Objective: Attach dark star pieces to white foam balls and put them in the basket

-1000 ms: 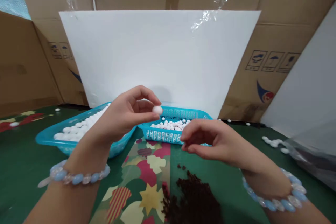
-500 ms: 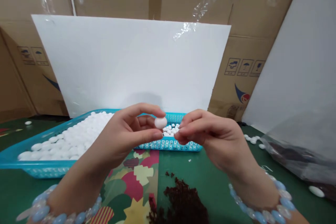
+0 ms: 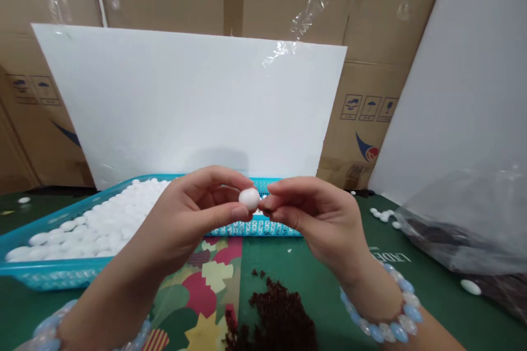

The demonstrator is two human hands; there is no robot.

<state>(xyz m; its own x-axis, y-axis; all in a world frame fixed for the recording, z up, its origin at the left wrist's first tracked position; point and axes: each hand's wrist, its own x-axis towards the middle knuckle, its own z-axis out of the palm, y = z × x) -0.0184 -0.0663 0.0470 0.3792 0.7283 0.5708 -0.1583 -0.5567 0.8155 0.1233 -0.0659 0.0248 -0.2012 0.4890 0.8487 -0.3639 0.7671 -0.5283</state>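
Observation:
My left hand [image 3: 193, 219] pinches a small white oval bead [image 3: 249, 198] between thumb and forefinger, held up in front of me. My right hand [image 3: 317, 219] is pinched shut with its fingertips touching the bead's right side; whether something tiny is between those fingers cannot be told. Behind the hands lie two turquoise mesh baskets: a large one [image 3: 49, 277] at the left full of white beads [image 3: 102, 219], and a smaller one [image 3: 251, 227] mostly hidden by my hands. A pile of dark reddish-brown bits [image 3: 280, 315] lies on the table below my hands.
A white board [image 3: 185, 104] leans against cardboard boxes [image 3: 370, 93] at the back. A clear plastic bag [image 3: 465, 225] with dark contents lies at the right. Loose white beads [image 3: 469, 287] dot the green tabletop [image 3: 329, 285]. A colourful patterned sheet [image 3: 206, 296] lies under my left arm.
My right hand rose from the table and closed in on the bead in my left hand until its fingertips met it. The view shifted right and slightly down.

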